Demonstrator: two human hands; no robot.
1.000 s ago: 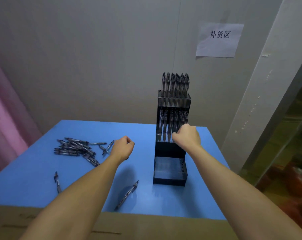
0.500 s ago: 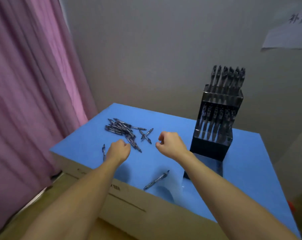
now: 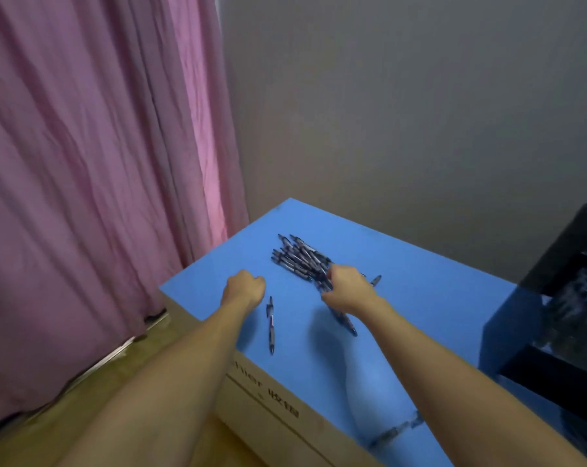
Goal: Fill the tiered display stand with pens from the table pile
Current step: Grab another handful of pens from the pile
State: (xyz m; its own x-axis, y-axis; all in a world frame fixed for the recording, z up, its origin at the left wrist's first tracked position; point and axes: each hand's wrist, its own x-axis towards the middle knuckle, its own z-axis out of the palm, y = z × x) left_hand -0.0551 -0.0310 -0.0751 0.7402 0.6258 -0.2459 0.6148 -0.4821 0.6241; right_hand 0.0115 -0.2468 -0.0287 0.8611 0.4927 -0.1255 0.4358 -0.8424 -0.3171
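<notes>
A pile of dark pens point(image 3: 299, 259) lies on the blue tabletop point(image 3: 427, 298). My right hand point(image 3: 347, 291) is on the pile's near end, its fingers curled around a few pens there; more pens stick out beneath the wrist. To the left of the pile, my left hand point(image 3: 245, 291) hovers as a closed fist with nothing visible in it. One loose pen point(image 3: 271, 325) lies just right of that fist. The black tiered display stand point(image 3: 571, 298) shows blurred at the right edge, cut off by the frame.
Another loose pen point(image 3: 393, 433) lies by the table's front edge under my right forearm. The table sits on a cardboard box point(image 3: 272, 399). A pink curtain point(image 3: 100, 163) hangs at the left, and a grey wall stands behind.
The view has swung left, away from the stand. My right hand moved from the stand across to the pen pile and closed on its near end. The left fist stayed near the pile.
</notes>
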